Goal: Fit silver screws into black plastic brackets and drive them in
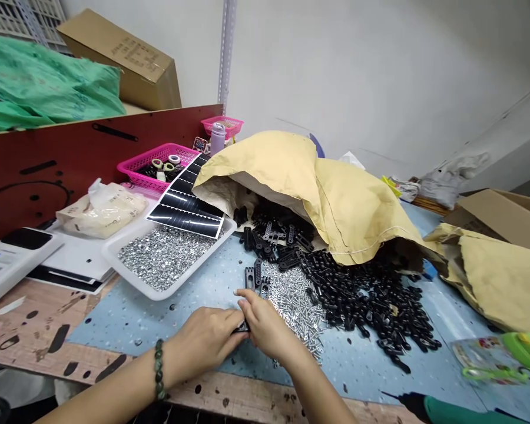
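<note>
- At far left, one green plastic sheet (39, 85) and one cardboard box (128, 62) sit behind a dark red board (92, 159), with one white plastic case (13, 259) nearer the person.
- One pink basket (156, 165) holds rings and dark parts; a second pink basket (221, 125) stands behind it, beside one purple bottle (218, 138).
- One white tray (168, 282) is full of silver nuts (163, 256), too many to count, and striped black sheets (185, 200) lie partly over its far end.
- The left hand (203, 338), wearing one bead bracelet (159, 368), and the right hand (265, 324) are together, both pinching one small black piece (242, 327), which is mostly hidden, at the front of the blue mat (115, 335).
- Just beyond the hands stand two black links (252, 275). No stack of finished pieces shows.
- Loose screws (291, 312) and black parts (371, 300) remain in large, uncountable heaps, spilling from one paper sack (291, 188).
- At far right lie a second paper sack (499, 282) and a second cardboard box (507, 218).
</note>
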The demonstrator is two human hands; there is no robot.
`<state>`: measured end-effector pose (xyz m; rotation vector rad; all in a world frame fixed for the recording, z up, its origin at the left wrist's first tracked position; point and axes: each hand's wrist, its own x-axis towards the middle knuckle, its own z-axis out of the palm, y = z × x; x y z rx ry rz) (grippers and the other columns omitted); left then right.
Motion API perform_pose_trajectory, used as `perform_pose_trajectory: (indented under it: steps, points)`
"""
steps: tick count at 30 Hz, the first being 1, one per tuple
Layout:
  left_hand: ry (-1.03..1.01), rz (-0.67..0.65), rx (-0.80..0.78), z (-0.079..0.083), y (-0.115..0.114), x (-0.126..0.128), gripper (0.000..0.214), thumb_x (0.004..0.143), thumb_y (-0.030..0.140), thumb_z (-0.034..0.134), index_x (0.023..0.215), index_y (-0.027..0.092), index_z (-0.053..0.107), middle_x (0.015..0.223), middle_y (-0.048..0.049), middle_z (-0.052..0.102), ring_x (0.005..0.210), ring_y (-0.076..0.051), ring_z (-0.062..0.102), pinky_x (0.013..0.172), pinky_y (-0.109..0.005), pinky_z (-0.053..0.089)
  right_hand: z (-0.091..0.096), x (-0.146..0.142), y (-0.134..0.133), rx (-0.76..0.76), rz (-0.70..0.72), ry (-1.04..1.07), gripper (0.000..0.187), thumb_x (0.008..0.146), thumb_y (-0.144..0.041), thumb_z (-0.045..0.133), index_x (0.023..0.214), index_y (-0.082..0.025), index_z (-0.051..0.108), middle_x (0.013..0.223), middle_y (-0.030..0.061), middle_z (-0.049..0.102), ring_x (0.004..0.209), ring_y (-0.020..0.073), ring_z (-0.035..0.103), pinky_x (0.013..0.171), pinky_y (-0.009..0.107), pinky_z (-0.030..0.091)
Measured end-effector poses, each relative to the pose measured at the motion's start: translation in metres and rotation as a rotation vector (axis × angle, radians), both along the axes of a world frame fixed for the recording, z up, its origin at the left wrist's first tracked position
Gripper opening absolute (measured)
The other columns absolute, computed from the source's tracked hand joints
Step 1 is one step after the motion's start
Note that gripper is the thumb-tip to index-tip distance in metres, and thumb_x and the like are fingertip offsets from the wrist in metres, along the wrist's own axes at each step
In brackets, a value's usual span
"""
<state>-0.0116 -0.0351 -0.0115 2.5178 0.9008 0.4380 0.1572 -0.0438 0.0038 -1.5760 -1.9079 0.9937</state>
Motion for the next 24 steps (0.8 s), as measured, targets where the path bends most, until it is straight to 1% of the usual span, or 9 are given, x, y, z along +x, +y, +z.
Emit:
perform_pose_trajectory:
  steps: [2,5,6,8,11,14,17,20,24]
  points:
    - [0.006,0.01,-0.076,0.003,0.001,-0.005,0.027,0.096,0.035,0.04,0.084,0.019,0.058,0.075,-0.0028,0.065,0.063,-0.019,0.061,0.057,-0.03,0.044,-0.003,0.01,-0.005,-0.002,-0.093,0.081,0.036,0.099,-0.037,0.029,0.118,-0.022,0.056,0.056,-0.0039,0.058,0.047,0.0142,0.057,0.051,0.024,0.044]
    - [-0.016,0.166,-0.248,0.006,0.006,-0.017,0.037,0.098,0.044,0.035,0.082,0.019,0.058,0.069,-0.001,0.063,0.057,-0.017,0.058,0.053,-0.028,0.04,-0.012,0.026,-0.016,0.139,-0.238,0.027,0.027,0.095,-0.03,0.037,0.111,-0.022,0.056,0.075,0.0009,0.065,0.063,0.0155,0.062,0.059,0.025,0.047]
    - [-0.033,0.223,-0.29,0.006,0.008,-0.021,0.037,0.097,0.046,0.035,0.084,0.02,0.057,0.069,-0.0006,0.063,0.059,-0.017,0.059,0.054,-0.028,0.039,-0.016,0.029,-0.02,0.188,-0.236,-0.028,0.023,0.092,-0.025,0.042,0.11,-0.022,0.056,0.083,0.003,0.066,0.072,0.017,0.063,0.065,0.027,0.048]
    - [-0.073,0.287,-0.338,0.003,0.012,-0.026,0.032,0.096,0.047,0.038,0.091,0.021,0.055,0.074,0.0,0.064,0.067,-0.019,0.061,0.058,-0.029,0.041,-0.028,0.028,-0.026,0.24,-0.175,-0.147,0.027,0.084,-0.015,0.048,0.109,-0.021,0.057,0.093,0.0053,0.066,0.086,0.0206,0.062,0.077,0.031,0.048]
    - [-0.142,0.286,-0.368,-0.001,0.015,-0.027,0.023,0.097,0.041,0.038,0.1,0.022,0.05,0.083,-0.0001,0.063,0.077,-0.021,0.062,0.067,-0.031,0.044,-0.043,0.016,-0.032,0.234,-0.124,-0.218,0.033,0.081,-0.008,0.049,0.111,-0.02,0.057,0.088,0.0048,0.065,0.086,0.022,0.061,0.079,0.034,0.048]
    - [-0.2,0.204,-0.346,-0.003,0.019,-0.021,0.018,0.097,0.033,0.039,0.1,0.021,0.052,0.092,-0.0021,0.061,0.087,-0.02,0.059,0.077,-0.033,0.045,-0.049,0.012,-0.038,0.267,-0.191,-0.137,0.033,0.083,-0.014,0.054,0.115,-0.019,0.052,0.092,0.0056,0.063,0.08,0.02,0.061,0.076,0.033,0.05]
    - [-0.204,0.031,-0.307,-0.004,0.023,-0.008,0.015,0.096,0.027,0.045,0.1,0.022,0.059,0.101,-0.0032,0.058,0.094,-0.019,0.056,0.083,-0.033,0.045,-0.046,0.022,-0.049,0.345,-0.285,-0.061,0.026,0.089,-0.021,0.05,0.115,-0.02,0.051,0.097,0.0071,0.06,0.082,0.0191,0.06,0.074,0.032,0.051]
    - [-0.115,-0.118,-0.233,-0.009,0.024,0.007,0.015,0.093,0.021,0.05,0.1,0.023,0.063,0.1,-0.0034,0.059,0.095,-0.02,0.054,0.084,-0.033,0.046,-0.047,0.03,-0.062,0.384,-0.216,-0.086,0.019,0.092,-0.02,0.047,0.109,-0.023,0.055,0.099,0.0066,0.063,0.091,0.0205,0.06,0.079,0.033,0.05]
    - [-0.021,-0.242,-0.14,-0.014,0.024,0.011,0.02,0.093,0.017,0.052,0.108,0.023,0.063,0.1,-0.0049,0.06,0.096,-0.021,0.053,0.086,-0.036,0.045,-0.059,0.024,-0.072,0.465,-0.145,-0.13,0.018,0.092,-0.013,0.044,0.099,-0.023,0.058,0.09,0.0046,0.065,0.085,0.0205,0.06,0.076,0.034,0.049]
